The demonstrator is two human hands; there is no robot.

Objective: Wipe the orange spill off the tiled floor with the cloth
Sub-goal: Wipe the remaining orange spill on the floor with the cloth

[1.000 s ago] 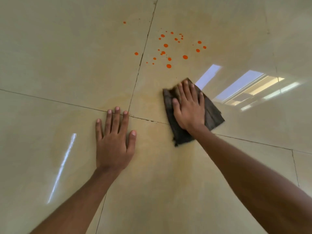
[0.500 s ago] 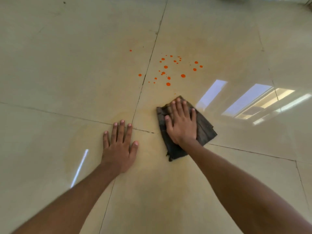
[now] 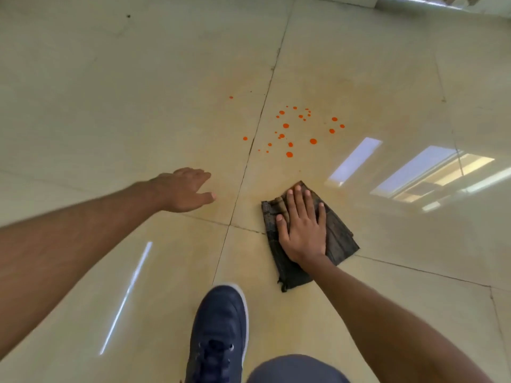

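Right grip [image 3: 302, 230] flat, left grip [image 3: 184, 190] relaxed

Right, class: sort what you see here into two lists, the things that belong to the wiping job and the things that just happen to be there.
Belongs to the job:
- scattered orange spill drops
- dark folded cloth
- right hand, pressed flat on the cloth
- glossy beige tiled floor

Just there:
- navy lace-up shoe
- left hand, holding nothing
- bright window reflections on the tiles
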